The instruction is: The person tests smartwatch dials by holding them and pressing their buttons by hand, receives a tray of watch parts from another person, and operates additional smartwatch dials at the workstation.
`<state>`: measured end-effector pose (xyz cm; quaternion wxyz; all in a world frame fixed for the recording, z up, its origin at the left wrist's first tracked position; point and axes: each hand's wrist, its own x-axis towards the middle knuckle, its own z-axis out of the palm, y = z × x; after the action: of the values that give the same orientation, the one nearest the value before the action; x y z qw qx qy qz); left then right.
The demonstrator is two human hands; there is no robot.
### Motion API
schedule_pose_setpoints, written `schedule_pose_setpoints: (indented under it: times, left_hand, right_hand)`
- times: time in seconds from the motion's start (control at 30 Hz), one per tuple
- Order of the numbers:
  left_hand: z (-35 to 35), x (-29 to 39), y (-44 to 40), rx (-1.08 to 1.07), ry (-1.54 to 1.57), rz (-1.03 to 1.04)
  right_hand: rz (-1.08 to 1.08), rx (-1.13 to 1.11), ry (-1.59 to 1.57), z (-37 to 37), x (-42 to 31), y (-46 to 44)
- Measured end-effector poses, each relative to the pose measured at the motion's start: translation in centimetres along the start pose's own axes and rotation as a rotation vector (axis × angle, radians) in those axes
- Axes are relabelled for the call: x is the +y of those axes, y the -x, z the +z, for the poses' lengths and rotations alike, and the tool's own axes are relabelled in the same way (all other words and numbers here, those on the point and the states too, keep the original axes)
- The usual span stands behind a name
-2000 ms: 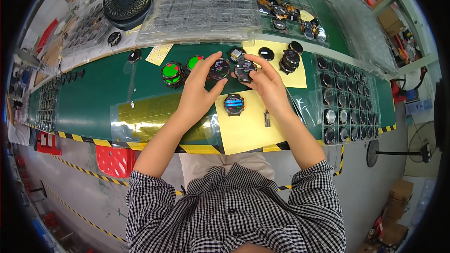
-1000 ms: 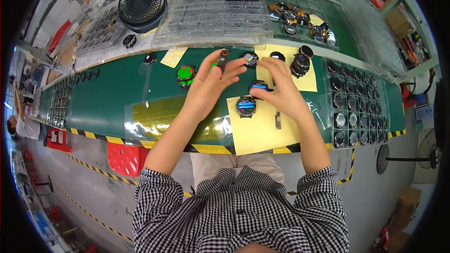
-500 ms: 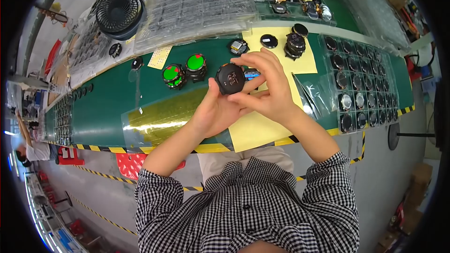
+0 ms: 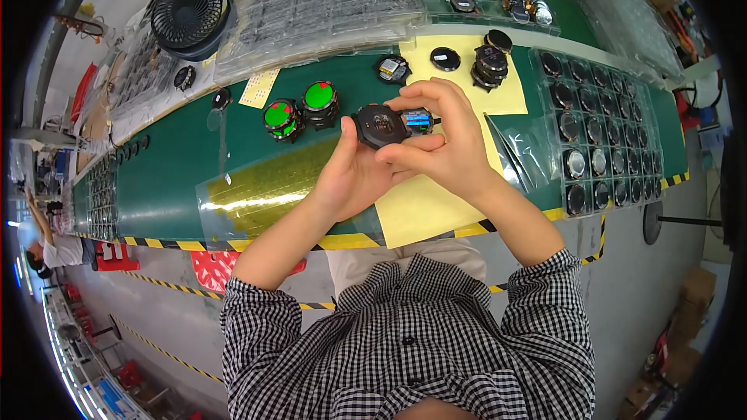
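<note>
A round black watch case (image 4: 380, 126) is between my two hands over the mat, with a reddish, see-through-looking window in the side facing up. My left hand (image 4: 354, 171) supports it from the left, thumb on its edge. From the right, my right hand (image 4: 451, 148) grips its edge, thumb below and curled fingers above. A small watch part with a blue face (image 4: 418, 120) shows between the right fingers; I cannot tell whether they touch it. To the left, two stacks of watch parts topped with a green-and-red disc (image 4: 320, 96) stand side by side.
Tweezers (image 4: 506, 144) lie right of the yellow paper (image 4: 424, 214). A stack of watch cases (image 4: 489, 66) stands on another yellow sheet. A clear tray of round watch parts (image 4: 595, 132) is at right; clear trays (image 4: 319, 19) and a black fan (image 4: 189, 17) are behind.
The watch case has turned and tilted between my fingers, so its reddish window faces up differently. Both hands keep hold of it, and the view has shifted slightly.
</note>
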<state>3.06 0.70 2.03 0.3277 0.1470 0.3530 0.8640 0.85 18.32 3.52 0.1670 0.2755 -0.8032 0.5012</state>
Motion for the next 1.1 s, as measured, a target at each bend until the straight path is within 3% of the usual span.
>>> schedule_pose_setpoints:
  times: [0.13,0.27,0.37,0.4,0.63,1.1]
  left_hand:
    - [-1.5,0.3,0.0,0.116,-0.090,0.057]
    - [-1.1,1.8,0.2,0.430,-0.575,0.337]
    - [-1.7,2.4,0.4,0.596,-1.620,0.600]
    - [-1.8,2.3,0.3,0.621,-1.737,0.681]
    - [-1.7,2.0,-0.2,0.463,-1.908,0.722]
    - [-1.9,1.8,-0.1,0.451,-1.919,0.755]
  right_hand:
    - [0.141,-0.137,-0.057,-0.2,-0.5,-0.4]
    - [0.299,-0.179,-0.500,0.0,0.0,-0.5]
    - [0.435,-0.224,-0.797,0.1,0.5,-0.8]
    - [0.466,-0.235,-0.817,0.2,0.4,-0.7]
    - [0.366,-0.121,-0.668,2.7,1.2,0.5]
    - [0.403,-0.103,-0.642,2.6,1.5,0.1]
